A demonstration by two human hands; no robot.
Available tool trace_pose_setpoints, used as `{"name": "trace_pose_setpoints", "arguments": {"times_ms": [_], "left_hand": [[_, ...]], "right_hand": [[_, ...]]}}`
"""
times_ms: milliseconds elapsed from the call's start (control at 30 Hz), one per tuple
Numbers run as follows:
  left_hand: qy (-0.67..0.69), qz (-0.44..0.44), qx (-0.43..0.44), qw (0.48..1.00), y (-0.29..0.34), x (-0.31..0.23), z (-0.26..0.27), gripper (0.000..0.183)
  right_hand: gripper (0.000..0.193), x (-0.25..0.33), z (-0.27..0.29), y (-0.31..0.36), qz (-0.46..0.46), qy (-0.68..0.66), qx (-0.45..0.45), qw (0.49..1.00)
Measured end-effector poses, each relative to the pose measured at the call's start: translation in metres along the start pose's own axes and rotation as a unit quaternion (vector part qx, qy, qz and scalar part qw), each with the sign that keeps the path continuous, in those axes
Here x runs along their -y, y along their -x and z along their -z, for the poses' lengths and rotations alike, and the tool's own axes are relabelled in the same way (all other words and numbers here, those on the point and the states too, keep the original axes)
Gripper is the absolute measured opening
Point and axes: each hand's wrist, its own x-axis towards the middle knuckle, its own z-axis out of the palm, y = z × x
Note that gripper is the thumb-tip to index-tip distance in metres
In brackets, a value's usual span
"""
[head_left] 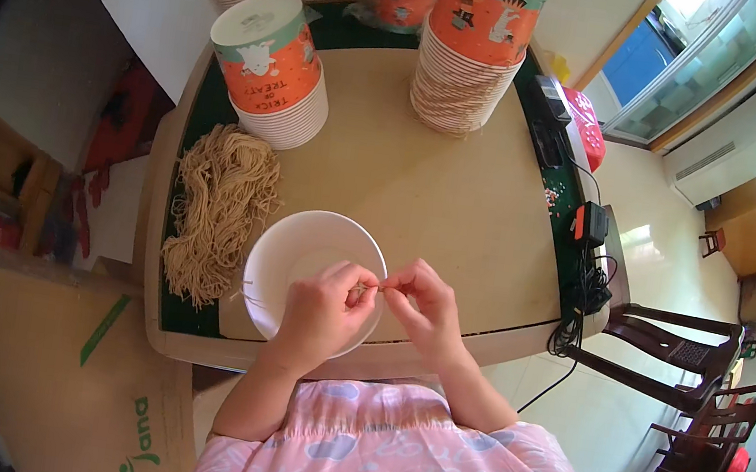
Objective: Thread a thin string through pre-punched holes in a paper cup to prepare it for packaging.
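A white paper bucket [317, 228] stands with its mouth up at the near edge of the table. Over its right rim, my left hand [327, 311] is closed in a pinch on a short bit of beige string [359, 289]. My right hand [425, 311] meets it there, thumb and forefinger pinched at the same spot; the string between the fingertips is mostly hidden. A strand also shows at the bucket's left rim. Left of the bucket lies a loose bundle of beige strings [221, 206].
Stacks of orange-and-green printed paper buckets, a shorter stack [272, 64] and a tall stack [474, 48], stand upside down at the back. A power strip [551, 101] and tangled black cables [586, 287] run along the right edge. A cardboard box [83, 369] is at lower left, a dark wooden chair [670, 341] at right.
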Motion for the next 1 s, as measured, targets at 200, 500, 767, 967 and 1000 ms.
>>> {"name": "trace_pose_setpoints", "arguments": {"times_ms": [200, 500, 767, 967, 1000], "left_hand": [[-0.026, -0.005, 0.009, 1.0, -0.003, 0.0, -0.001, 0.009], [0.015, -0.003, -0.019, 1.0, -0.001, -0.003, 0.002, 0.008], [0.035, 0.008, -0.04, 0.999, 0.0, 0.0, -0.001, 0.007], [0.068, 0.051, -0.042, 0.995, 0.002, 0.006, 0.008, 0.006], [0.068, 0.052, -0.042, 0.995, 0.002, 0.006, 0.008, 0.006]], "right_hand": [[0.004, 0.002, 0.005, -0.005, -0.087, -0.17, 0.042, 0.981], [0.004, -0.009, 0.002, -0.003, -0.058, -0.164, 0.005, 0.985], [0.01, 0.002, -0.004, 0.001, 0.05, 0.036, -0.029, 0.998], [0.015, 0.025, -0.007, -0.002, 0.045, 0.154, -0.009, 0.987], [0.016, 0.027, -0.008, -0.003, 0.081, 0.21, -0.011, 0.974]]}}
